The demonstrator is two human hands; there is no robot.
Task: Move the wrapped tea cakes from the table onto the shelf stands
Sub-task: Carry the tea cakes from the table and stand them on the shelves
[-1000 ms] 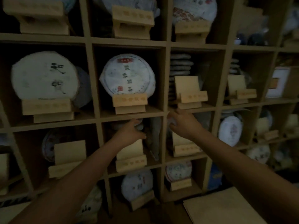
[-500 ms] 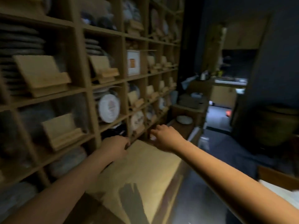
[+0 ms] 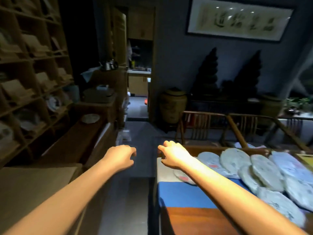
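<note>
Tea cakes point(image 3: 250, 168) on table – just right of right hand point(image 3: 171, 154); both hands loosely curled, empty

Matt paper wraps the tea cakes point(image 3: 235, 161); the desk point(image 3: 194, 219) is glossy wood under smooth blue cloth point(image 3: 183, 195).

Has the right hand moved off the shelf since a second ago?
Yes. The right hand has left the shelf, now far off to its left, and hangs over the table edge near the tea cakes, holding nothing.
</note>
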